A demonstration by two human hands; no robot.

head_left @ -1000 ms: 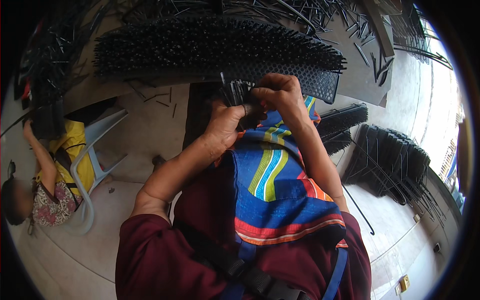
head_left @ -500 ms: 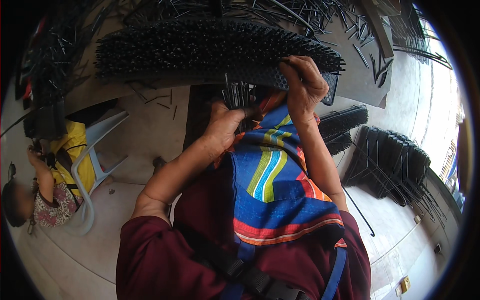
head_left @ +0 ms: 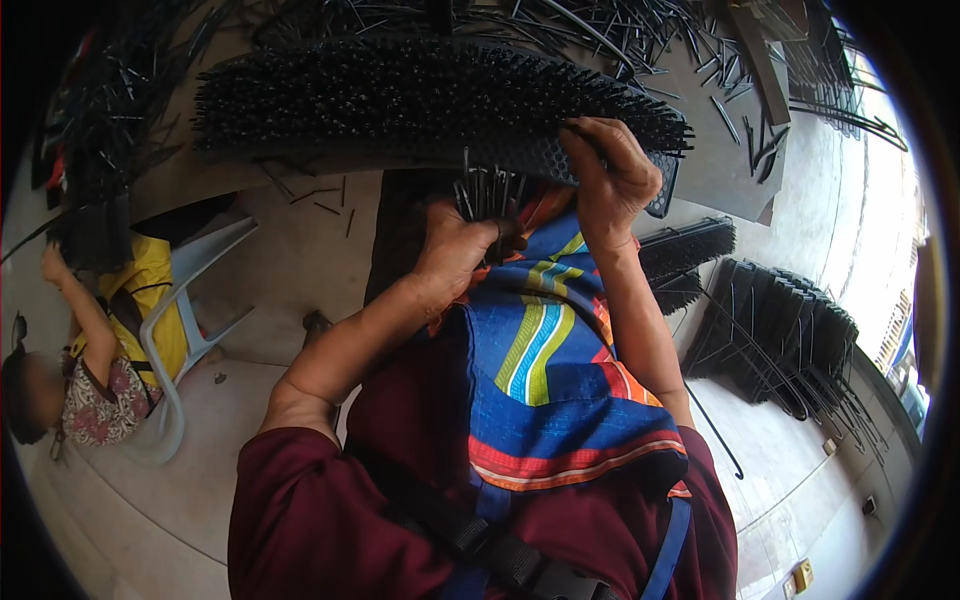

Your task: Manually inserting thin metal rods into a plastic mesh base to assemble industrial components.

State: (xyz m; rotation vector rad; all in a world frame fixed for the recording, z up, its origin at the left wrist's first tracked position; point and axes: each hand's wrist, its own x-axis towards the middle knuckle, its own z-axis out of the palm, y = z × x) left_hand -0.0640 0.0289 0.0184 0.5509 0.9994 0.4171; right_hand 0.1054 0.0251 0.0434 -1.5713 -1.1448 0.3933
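Observation:
A long black panel (head_left: pixel 400 95) lies across the table before me, thickly set with upright black bristle-like strips. Along its near right part a bare strip with a honeycomb of holes shows. My left hand (head_left: pixel 455 240) is closed round a bundle of thin black strips (head_left: pixel 485 190), their ends pointing up just short of the panel's near edge. My right hand (head_left: pixel 615 180) is at the panel's right end, thumb and fingers pinched together over the holes. What sits in that pinch is too small to make out.
Loose black strips (head_left: pixel 660 40) litter the table (head_left: pixel 700 115) beyond the panel. On the floor at right stand stacked black brush panels (head_left: pixel 780 315) with thin rods. At left another person (head_left: pixel 105 400) sits on a grey plastic chair (head_left: pixel 170 340) beside a yellow cloth. A patterned apron (head_left: pixel 560 370) covers my lap.
My left hand and its bundle have shifted slightly, with the strips fanned a little differently. My right hand stays pinched near the same spot. The other person's arm has moved up.

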